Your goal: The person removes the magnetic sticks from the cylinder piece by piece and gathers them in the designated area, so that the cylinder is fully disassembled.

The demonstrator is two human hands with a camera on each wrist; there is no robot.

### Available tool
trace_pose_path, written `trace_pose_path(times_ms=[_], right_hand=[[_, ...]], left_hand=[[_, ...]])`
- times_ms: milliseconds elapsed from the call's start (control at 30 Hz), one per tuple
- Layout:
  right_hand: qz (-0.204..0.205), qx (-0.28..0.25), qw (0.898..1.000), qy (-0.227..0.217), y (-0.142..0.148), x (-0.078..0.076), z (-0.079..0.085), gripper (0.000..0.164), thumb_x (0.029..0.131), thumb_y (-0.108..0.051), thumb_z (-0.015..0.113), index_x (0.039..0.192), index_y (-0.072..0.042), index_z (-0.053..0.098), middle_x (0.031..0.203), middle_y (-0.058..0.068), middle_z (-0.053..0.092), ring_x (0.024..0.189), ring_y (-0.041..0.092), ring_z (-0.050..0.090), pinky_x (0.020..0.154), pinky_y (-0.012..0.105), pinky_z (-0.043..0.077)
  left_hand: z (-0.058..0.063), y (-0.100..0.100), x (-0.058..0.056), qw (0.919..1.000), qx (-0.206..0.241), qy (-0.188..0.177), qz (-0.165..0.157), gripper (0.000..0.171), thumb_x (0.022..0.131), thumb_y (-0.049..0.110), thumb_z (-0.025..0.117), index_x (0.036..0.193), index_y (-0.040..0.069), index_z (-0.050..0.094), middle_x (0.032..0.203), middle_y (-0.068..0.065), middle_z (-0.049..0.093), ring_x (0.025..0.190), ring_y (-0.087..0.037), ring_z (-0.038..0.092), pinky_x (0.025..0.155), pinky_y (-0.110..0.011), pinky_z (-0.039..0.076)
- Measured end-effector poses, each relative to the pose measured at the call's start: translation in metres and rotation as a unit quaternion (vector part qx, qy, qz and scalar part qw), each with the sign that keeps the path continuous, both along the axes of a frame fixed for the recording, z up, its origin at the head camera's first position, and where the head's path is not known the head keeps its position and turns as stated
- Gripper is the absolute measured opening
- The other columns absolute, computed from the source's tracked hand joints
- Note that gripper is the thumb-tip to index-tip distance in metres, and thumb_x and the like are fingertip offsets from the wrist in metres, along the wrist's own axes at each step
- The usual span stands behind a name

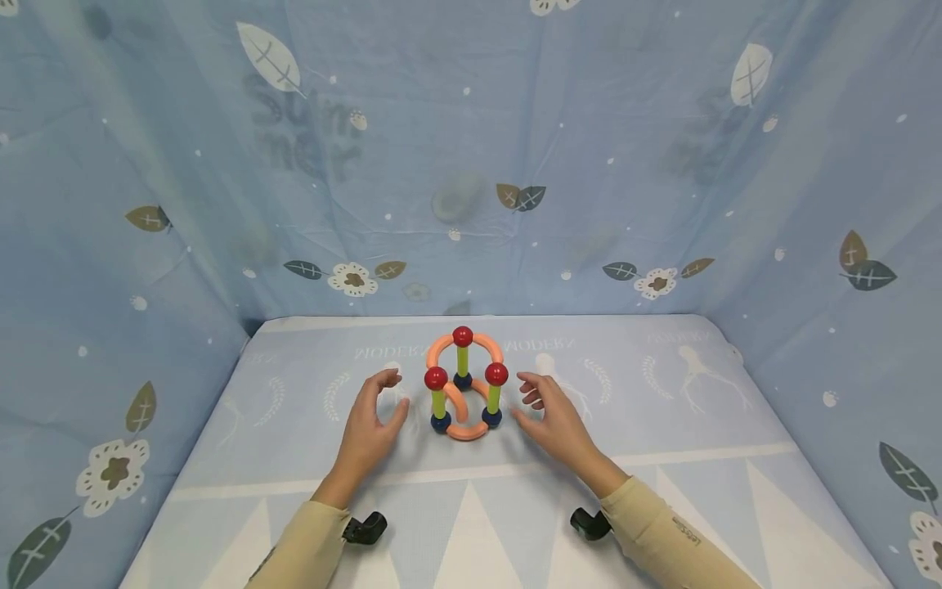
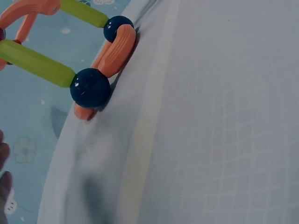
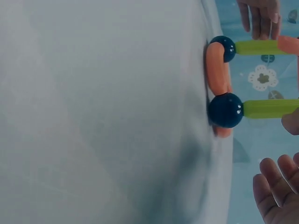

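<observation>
A small frame of magnetic sticks and balls stands on the table, seen whole in the head view. Red balls (image 1: 496, 375) top its upright green sticks (image 1: 462, 361), and dark blue balls (image 1: 441, 422) form the feet. Curved orange sticks (image 1: 468, 431) link the feet; more orange arcs run between the red balls at the back. My left hand (image 1: 371, 427) is held just left of the frame, fingers loosely bent and thumb apart, gripping nothing. On the other side, my right hand (image 1: 561, 427) mirrors it, also holding nothing. Both appear apart from the frame.
The table (image 1: 243, 466) has a pale blue and white patterned cover. Blue printed cloth (image 1: 456, 147) walls in the back and both sides. A black device (image 1: 365, 528) shows at the left wrist and another black device (image 1: 590, 524) at the right wrist.
</observation>
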State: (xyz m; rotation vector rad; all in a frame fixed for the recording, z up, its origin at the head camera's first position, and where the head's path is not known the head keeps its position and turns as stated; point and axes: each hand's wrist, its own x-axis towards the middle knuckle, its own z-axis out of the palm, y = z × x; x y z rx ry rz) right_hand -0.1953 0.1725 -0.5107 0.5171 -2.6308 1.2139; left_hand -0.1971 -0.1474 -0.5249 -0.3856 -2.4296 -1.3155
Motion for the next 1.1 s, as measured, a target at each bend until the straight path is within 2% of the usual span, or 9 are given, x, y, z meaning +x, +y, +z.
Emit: trace_pose_path(times_ms=[200, 367, 500, 633, 867, 1100], right_hand=[[0.005, -0.006, 0.999, -0.037, -0.001, -0.004, -0.013, 0.056, 0.088, -0.01, 0.08, 0.138, -0.003, 0.055, 0.115, 0.014, 0.062, 0.098, 0.019, 0.064, 0.086, 0.039, 0.055], [0.008, -0.002, 0.998, -0.066, -0.005, -0.006, -0.022, 0.054, 0.089, -0.013, 0.08, 0.138, -0.007, 0.057, 0.116, 0.008, 0.064, 0.098, 0.016, 0.063, 0.087, 0.038, 0.055], [0.005, 0.007, 0.996, -0.089, -0.009, -0.005, -0.024, 0.052, 0.089, -0.015, 0.079, 0.137, -0.009, 0.058, 0.116, 0.002, 0.065, 0.099, 0.014, 0.063, 0.087, 0.037, 0.055], [0.005, 0.008, 0.995, -0.104, -0.013, -0.003, -0.026, 0.05, 0.09, -0.016, 0.079, 0.135, -0.01, 0.059, 0.116, 0.002, 0.064, 0.099, 0.013, 0.063, 0.087, 0.037, 0.055], [-0.001, 0.013, 0.994, -0.107, -0.018, -0.005, -0.029, 0.045, 0.09, -0.019, 0.08, 0.13, -0.01, 0.062, 0.111, 0.0, 0.065, 0.096, 0.011, 0.063, 0.084, 0.034, 0.056], [-0.002, 0.014, 0.995, -0.102, -0.02, -0.007, -0.031, 0.03, 0.091, -0.019, 0.079, 0.117, -0.011, 0.068, 0.099, -0.005, 0.065, 0.091, 0.009, 0.063, 0.081, 0.03, 0.055]], left_hand=[[-0.01, 0.0, 0.0, 0.9942, -0.037, -0.099, -0.02, 0.054, 0.094, 0.022, 0.074, 0.14, 0.005, 0.054, 0.134, -0.01, 0.058, 0.123, -0.028, 0.055, 0.107, -0.052, 0.043], [-0.017, 0.001, 0.001, 0.9899, -0.041, -0.133, -0.029, 0.053, 0.09, 0.025, 0.079, 0.136, 0.009, 0.06, 0.128, -0.005, 0.064, 0.118, -0.024, 0.059, 0.105, -0.049, 0.046], [-0.022, 0.005, 0.0, 0.9877, -0.038, -0.147, -0.035, 0.048, 0.088, 0.023, 0.081, 0.131, 0.012, 0.064, 0.116, 0.001, 0.068, 0.112, -0.019, 0.062, 0.103, -0.047, 0.047], [-0.024, 0.009, -0.001, 0.9864, -0.043, -0.154, -0.04, 0.04, 0.087, 0.021, 0.082, 0.124, 0.014, 0.068, 0.109, 0.006, 0.069, 0.107, -0.016, 0.063, 0.1, -0.044, 0.049], [-0.024, 0.018, -0.001, 0.9883, -0.043, -0.137, -0.05, 0.03, 0.087, 0.02, 0.083, 0.115, 0.015, 0.072, 0.103, 0.007, 0.069, 0.098, -0.012, 0.064, 0.091, -0.042, 0.052], [-0.027, 0.023, -0.001, 0.9891, -0.038, -0.137, -0.039, 0.026, 0.086, 0.018, 0.083, 0.111, 0.018, 0.073, 0.102, 0.007, 0.07, 0.095, -0.011, 0.064, 0.09, -0.041, 0.053]])
